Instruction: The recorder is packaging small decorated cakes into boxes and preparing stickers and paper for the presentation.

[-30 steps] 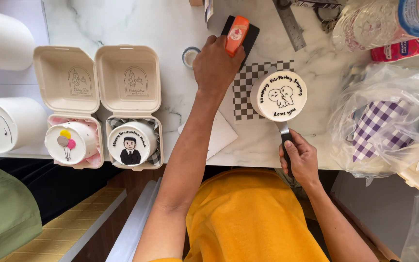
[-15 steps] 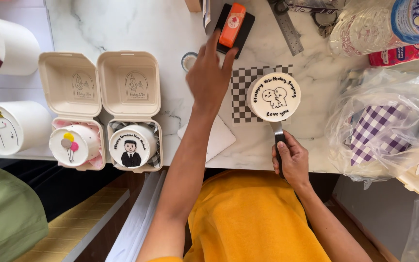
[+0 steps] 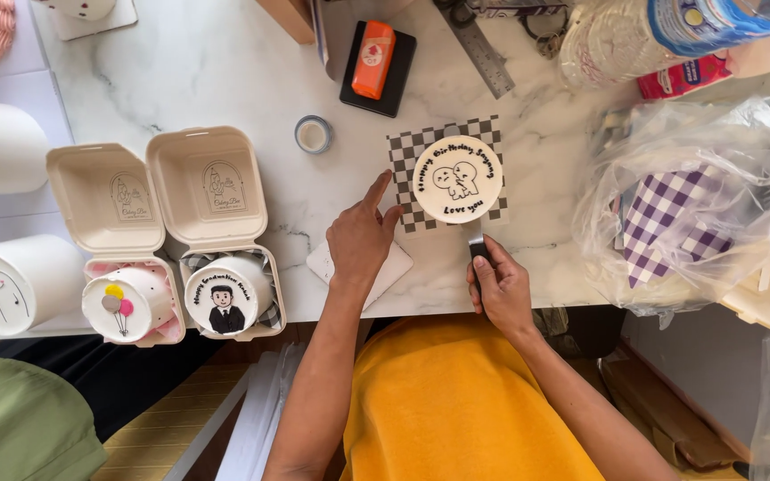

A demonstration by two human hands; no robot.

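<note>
A small round white cake (image 3: 457,179) with two drawn figures and black lettering sits on a black-and-white checkered paper (image 3: 403,160) on the marble counter (image 3: 225,80). My right hand (image 3: 498,287) grips the dark handle of a spatula (image 3: 477,245) whose blade runs under the cake. My left hand (image 3: 361,236) rests on the counter just left of the checkered paper, index finger pointing toward its edge, holding nothing. A white card (image 3: 394,267) lies partly under that hand.
Two open beige clamshell boxes (image 3: 207,191) at the left hold decorated cakes (image 3: 227,294). More white cakes (image 3: 11,285) stand further left. A tape roll (image 3: 313,134), an orange-and-black tool (image 3: 374,60), a metal ruler (image 3: 483,58) and a plastic bag with purple checkered paper (image 3: 670,214) lie around.
My left hand let go of the orange-and-black tool at the back and drew back to the counter beside the checkered paper. The right hand kept its grip on the spatula.
</note>
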